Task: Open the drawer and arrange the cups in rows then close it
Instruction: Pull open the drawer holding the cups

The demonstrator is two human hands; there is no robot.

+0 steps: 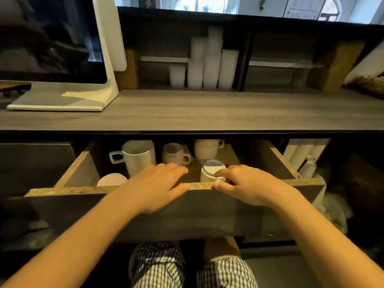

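Note:
The drawer (62,190) under the counter is pulled partly out, its chipboard top edge facing me. My left hand (153,188) and my right hand (247,186) both grip the front panel, fingers hooked over the edge and thumbs on the front. Inside stand a tall white mug (139,156) with its handle to the left, a small beige mug (175,153), a stacked pale cup (207,150) at the back, a white cup (212,172) just behind my right fingers, and a white cup rim (112,179) at front left.
A grey wooden counter (207,111) overhangs the drawer's rear. On it sit a white monitor stand (68,98) at the left and stacks of white plastic cups (207,67) in the shelf behind. Rolled white items (303,156) stand right of the drawer. My knees are below.

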